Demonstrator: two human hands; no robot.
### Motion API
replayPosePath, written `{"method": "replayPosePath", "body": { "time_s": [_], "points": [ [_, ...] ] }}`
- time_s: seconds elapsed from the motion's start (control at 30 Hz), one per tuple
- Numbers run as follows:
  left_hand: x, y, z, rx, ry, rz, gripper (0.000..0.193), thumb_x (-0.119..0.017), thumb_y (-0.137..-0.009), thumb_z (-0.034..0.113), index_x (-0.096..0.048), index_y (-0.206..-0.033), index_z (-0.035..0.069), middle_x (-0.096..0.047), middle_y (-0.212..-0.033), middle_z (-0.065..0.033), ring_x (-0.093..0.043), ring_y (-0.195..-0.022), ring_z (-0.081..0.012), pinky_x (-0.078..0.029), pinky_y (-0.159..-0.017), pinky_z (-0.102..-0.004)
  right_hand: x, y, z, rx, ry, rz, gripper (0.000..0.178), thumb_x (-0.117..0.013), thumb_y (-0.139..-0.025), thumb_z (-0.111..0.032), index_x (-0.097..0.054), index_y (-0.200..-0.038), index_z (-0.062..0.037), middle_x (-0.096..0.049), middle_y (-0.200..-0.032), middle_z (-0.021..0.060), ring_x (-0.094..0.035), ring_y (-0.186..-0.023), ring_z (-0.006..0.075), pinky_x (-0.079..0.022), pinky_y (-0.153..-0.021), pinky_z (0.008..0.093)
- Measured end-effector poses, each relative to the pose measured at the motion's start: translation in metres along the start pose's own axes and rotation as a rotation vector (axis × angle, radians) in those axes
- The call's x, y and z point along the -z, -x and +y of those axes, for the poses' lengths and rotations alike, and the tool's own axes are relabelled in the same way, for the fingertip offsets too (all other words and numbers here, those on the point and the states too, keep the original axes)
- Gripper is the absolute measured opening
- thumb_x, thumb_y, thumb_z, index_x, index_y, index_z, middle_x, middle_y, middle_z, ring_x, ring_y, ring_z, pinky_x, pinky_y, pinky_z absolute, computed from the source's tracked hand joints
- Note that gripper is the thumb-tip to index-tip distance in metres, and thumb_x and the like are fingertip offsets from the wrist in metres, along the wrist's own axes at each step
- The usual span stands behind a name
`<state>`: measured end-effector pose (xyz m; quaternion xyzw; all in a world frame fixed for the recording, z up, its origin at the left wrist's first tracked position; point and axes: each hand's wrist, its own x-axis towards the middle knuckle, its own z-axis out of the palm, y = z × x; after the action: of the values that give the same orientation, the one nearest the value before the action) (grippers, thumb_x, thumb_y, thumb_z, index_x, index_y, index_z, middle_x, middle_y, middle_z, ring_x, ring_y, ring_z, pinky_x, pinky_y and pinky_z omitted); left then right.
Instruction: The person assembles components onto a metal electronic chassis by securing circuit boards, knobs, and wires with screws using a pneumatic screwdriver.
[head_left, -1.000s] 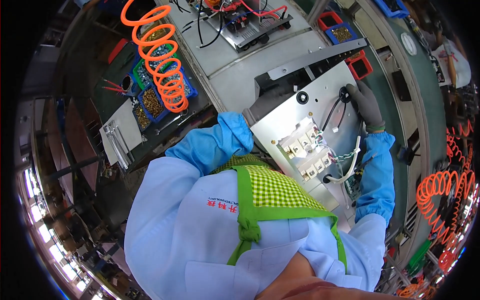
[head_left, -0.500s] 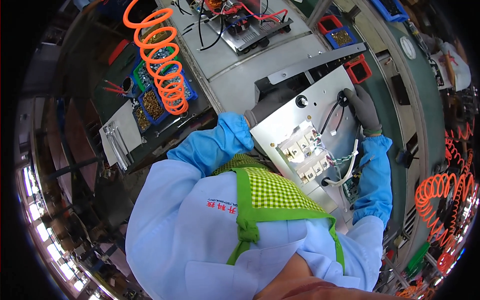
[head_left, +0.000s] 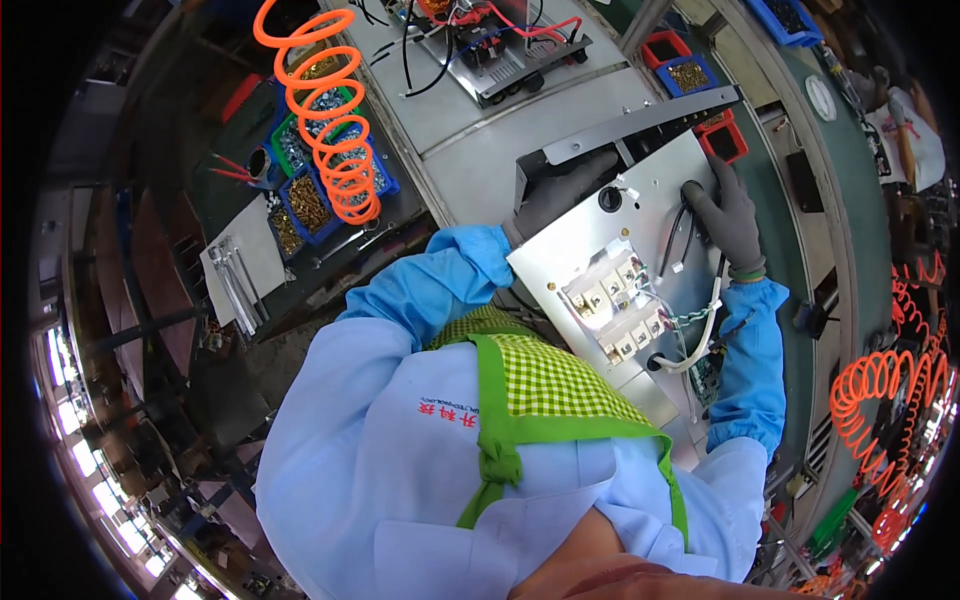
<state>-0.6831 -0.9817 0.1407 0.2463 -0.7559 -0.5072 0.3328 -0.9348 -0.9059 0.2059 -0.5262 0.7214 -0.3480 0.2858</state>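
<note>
With metal panel [head_left: 650, 215] slanting up-right along far edge, white connector [head_left: 627, 187] now poking out, left grip [head_left: 562, 196] and right grip [head_left: 734, 214] unclear.

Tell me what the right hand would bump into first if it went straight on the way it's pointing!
Probably the red parts bin, which shows just beyond the fingers of the gloved right hand. Depth is hard to judge here, so the hand might pass above it instead.
</note>
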Motion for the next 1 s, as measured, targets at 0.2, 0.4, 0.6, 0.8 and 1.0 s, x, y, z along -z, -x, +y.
{"method": "replayPosePath", "body": {
  "time_s": [0.2,0.4,0.6,0.8,1.0],
  "points": [
    [0.000,-0.006,-0.016,-0.151,-0.080,-0.069,0.064,-0.064,-0.081,0.016,-0.037,-0.139,0.010,-0.061,-0.113,-0.0139,-0.064,-0.099,-0.0239,-0.051,-0.084,-0.0326,-0.029,0.013,-0.059,0.452,0.252,-0.187,0.041,-0.076,-0.068,-0.029,-0.062,-0.099,-0.0070,-0.061,-0.087,0.0119,-0.060,-0.078,0.0290,-0.047,-0.072,0.0400],
    [-0.001,-0.007,-0.008,-0.140,-0.171,-0.077,0.065,-0.065,-0.080,0.017,-0.037,-0.138,0.012,-0.061,-0.112,-0.0145,-0.064,-0.100,-0.0249,-0.051,-0.084,-0.0337,-0.067,0.006,-0.046,0.726,0.294,-0.025,0.020,-0.070,-0.075,-0.022,-0.062,-0.088,-0.0089,-0.059,-0.078,0.0093,-0.060,-0.074,0.0265,-0.045,-0.068,0.0381],
    [-0.005,-0.011,-0.006,-0.035,-0.289,-0.010,0.054,-0.058,-0.083,0.009,-0.041,-0.135,0.010,-0.052,-0.125,-0.0175,-0.053,-0.116,-0.0303,-0.044,-0.096,-0.0366,-0.036,0.022,-0.065,0.516,-0.211,0.261,0.015,-0.058,-0.086,-0.007,-0.060,-0.099,0.0008,-0.064,-0.092,0.0132,-0.061,-0.088,0.0206,-0.048,-0.077,0.0331],
    [-0.007,-0.004,-0.014,-0.110,-0.316,0.069,0.056,-0.059,-0.082,0.017,-0.040,-0.135,0.009,-0.052,-0.125,-0.0200,-0.052,-0.116,-0.0342,-0.043,-0.097,-0.0387,0.002,0.042,-0.114,0.269,-1.291,0.026,0.027,-0.036,-0.100,-0.025,-0.051,-0.092,-0.0050,-0.032,-0.056,-0.0049,-0.033,-0.044,0.0079,-0.043,-0.049,0.0254],
    [0.046,0.065,-0.035,-0.126,-0.404,-0.304,0.067,-0.064,-0.081,0.023,-0.035,-0.138,0.004,-0.046,-0.132,-0.0217,-0.047,-0.121,-0.0354,-0.040,-0.100,-0.0420,0.066,0.060,-0.115,0.507,-1.328,0.094,0.020,-0.042,-0.099,-0.025,-0.052,-0.091,-0.0100,-0.033,-0.046,-0.0078,-0.028,-0.032,0.0029,-0.023,-0.030,0.0202]
  ]
}}
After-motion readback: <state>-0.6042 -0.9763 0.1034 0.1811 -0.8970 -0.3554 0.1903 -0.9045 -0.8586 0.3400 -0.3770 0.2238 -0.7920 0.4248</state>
